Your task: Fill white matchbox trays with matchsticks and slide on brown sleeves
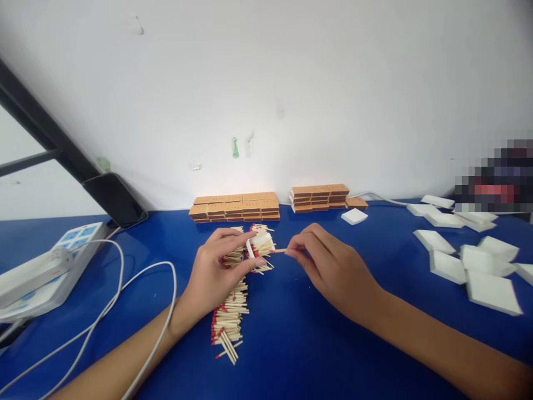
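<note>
My left hand (219,264) grips a small white matchbox tray (251,248) between thumb and fingers, with matches lying in it. In the fingertips of my right hand (328,266) is a single match (280,250), pinched at its right end. Its other end points left at the tray's right side; whether it touches the tray I cannot tell. A long pile of red-headed matches (231,314) runs on the blue table below and behind my left hand. More loose matches (262,227) show just behind the tray.
Orange matchboxes (235,208) are stacked along the wall, with a second stack (320,198) to their right. Several white trays (447,266) lie scattered at the right, and one tray (354,216) near the stack. A power strip (79,261), a phone (114,200) and white cables (120,291) occupy the left.
</note>
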Demonstrator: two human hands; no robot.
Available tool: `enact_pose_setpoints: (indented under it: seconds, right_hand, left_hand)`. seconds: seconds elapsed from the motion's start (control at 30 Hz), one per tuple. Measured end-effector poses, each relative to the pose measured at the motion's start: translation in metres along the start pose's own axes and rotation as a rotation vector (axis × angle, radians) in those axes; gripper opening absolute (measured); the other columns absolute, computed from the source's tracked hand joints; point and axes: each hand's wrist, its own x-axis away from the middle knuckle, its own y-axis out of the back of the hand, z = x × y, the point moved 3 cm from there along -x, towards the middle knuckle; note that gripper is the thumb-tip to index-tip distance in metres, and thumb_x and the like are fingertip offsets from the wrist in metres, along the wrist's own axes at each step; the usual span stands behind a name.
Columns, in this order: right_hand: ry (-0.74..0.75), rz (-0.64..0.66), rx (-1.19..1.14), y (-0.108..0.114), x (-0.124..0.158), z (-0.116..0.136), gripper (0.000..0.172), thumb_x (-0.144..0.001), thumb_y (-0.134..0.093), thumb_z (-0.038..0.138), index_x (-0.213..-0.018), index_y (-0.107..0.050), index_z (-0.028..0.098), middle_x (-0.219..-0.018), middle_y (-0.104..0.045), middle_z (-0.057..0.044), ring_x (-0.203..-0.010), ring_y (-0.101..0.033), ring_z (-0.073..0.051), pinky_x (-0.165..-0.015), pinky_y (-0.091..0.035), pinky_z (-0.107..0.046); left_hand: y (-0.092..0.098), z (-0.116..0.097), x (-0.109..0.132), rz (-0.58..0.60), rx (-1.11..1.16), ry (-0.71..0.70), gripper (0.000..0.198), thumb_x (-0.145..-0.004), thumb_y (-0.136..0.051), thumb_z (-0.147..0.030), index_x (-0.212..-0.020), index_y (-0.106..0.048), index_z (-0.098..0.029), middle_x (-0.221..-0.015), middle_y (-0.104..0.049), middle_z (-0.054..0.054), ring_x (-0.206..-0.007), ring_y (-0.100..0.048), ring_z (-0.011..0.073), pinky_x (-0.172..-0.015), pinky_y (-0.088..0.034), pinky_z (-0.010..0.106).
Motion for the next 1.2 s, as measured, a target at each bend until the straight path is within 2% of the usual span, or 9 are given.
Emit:
enact_pose_setpoints:
  seconds: [0.13, 0.3, 0.43, 0.53, 0.7, 0.8, 0.9, 1.0, 1.2]
  right_hand:
    - [-0.008, 0.005, -0.024, 0.000, 0.003, 0.012, 0.018, -0.111, -0.047, 0.023, -0.098, -0.059, 0.020, -0.088, -0.065, -0.004, -0.074, -0.063, -0.015, -0.063, -0.050, -0.028]
    - [0.006, 0.000, -0.034, -0.001, 0.003, 0.015, 0.016, -0.108, -0.049, 0.018, -0.096, -0.059, 0.019, -0.087, -0.064, -0.005, -0.076, -0.064, -0.016, -0.065, -0.051, -0.029]
    - [0.020, -0.034, -0.095, 0.001, 0.003, 0.010, 0.010, -0.108, -0.052, 0.019, -0.101, -0.060, 0.019, -0.089, -0.066, -0.005, -0.079, -0.065, -0.017, -0.069, -0.052, -0.029]
    - [-0.016, -0.027, -0.121, -0.002, 0.005, 0.003, 0.008, -0.107, -0.054, 0.021, -0.106, -0.061, 0.019, -0.092, -0.067, -0.006, -0.081, -0.066, -0.018, -0.071, -0.052, -0.030]
    - [-0.094, 0.193, -0.282, -0.025, 0.007, -0.001, 0.007, -0.104, -0.062, 0.025, -0.107, -0.066, 0.020, -0.100, -0.067, -0.005, -0.089, -0.067, -0.019, -0.079, -0.053, -0.034]
    - [-0.212, 0.302, -0.329, -0.041, 0.005, 0.001, 0.010, -0.097, -0.072, 0.028, -0.102, -0.067, 0.021, -0.100, -0.065, -0.004, -0.089, -0.065, -0.020, -0.079, -0.052, -0.035]
    - [-0.224, 0.381, -0.342, -0.051, 0.001, 0.005, 0.006, -0.096, -0.072, 0.021, -0.095, -0.066, 0.020, -0.095, -0.064, -0.004, -0.092, -0.062, -0.021, -0.081, -0.049, -0.036]
    - [-0.221, 0.448, -0.367, -0.051, -0.001, 0.005, 0.010, -0.099, -0.067, 0.016, -0.090, -0.064, 0.019, -0.092, -0.064, -0.003, -0.093, -0.061, -0.021, -0.082, -0.047, -0.035]
    - [-0.279, 0.570, -0.366, -0.036, 0.003, -0.010, 0.014, -0.105, -0.059, 0.019, -0.091, -0.061, 0.019, -0.096, -0.063, -0.004, -0.086, -0.058, -0.019, -0.078, -0.045, -0.033]
  left_hand:
    - [-0.006, -0.010, 0.003, 0.048, 0.049, -0.050, 0.050, -0.082, -0.089, -0.040, -0.129, -0.076, -0.034, -0.115, -0.079, 0.008, -0.113, -0.068, 0.0275, -0.098, -0.059, 0.045]
    - [-0.010, -0.020, 0.006, 0.100, 0.130, -0.065, 0.049, -0.081, -0.090, -0.036, -0.128, -0.077, -0.034, -0.115, -0.080, 0.007, -0.113, -0.069, 0.0274, -0.102, -0.058, 0.046]
    - [-0.009, -0.017, 0.005, 0.072, 0.153, 0.039, 0.044, -0.082, -0.090, -0.038, -0.124, -0.079, -0.033, -0.115, -0.078, 0.007, -0.108, -0.071, 0.0255, -0.099, -0.060, 0.043]
    - [-0.005, -0.006, 0.001, -0.015, 0.128, 0.144, 0.037, -0.084, -0.087, -0.041, -0.119, -0.081, -0.031, -0.115, -0.079, 0.007, -0.106, -0.073, 0.0256, -0.096, -0.061, 0.042]
    - [0.002, 0.009, -0.005, -0.171, 0.039, 0.223, 0.038, -0.085, -0.085, -0.047, -0.117, -0.082, -0.026, -0.107, -0.081, 0.008, -0.097, -0.076, 0.0254, -0.094, -0.062, 0.044]
    - [0.002, 0.009, -0.005, -0.171, 0.037, 0.200, 0.037, -0.086, -0.084, -0.045, -0.117, -0.082, -0.025, -0.109, -0.081, 0.007, -0.099, -0.075, 0.0250, -0.096, -0.061, 0.044]
    - [0.001, 0.007, -0.002, -0.149, 0.040, 0.172, 0.035, -0.086, -0.084, -0.042, -0.117, -0.082, -0.026, -0.115, -0.079, 0.007, -0.106, -0.074, 0.0248, -0.098, -0.060, 0.041]
    - [0.001, 0.007, -0.001, -0.139, 0.021, 0.146, 0.037, -0.086, -0.085, -0.042, -0.120, -0.080, -0.028, -0.115, -0.078, 0.006, -0.106, -0.073, 0.0233, -0.098, -0.059, 0.039]
    - [0.004, 0.012, -0.003, -0.137, -0.024, 0.119, 0.040, -0.086, -0.085, -0.044, -0.124, -0.078, -0.030, -0.115, -0.077, 0.005, -0.105, -0.072, 0.0221, -0.096, -0.059, 0.038]
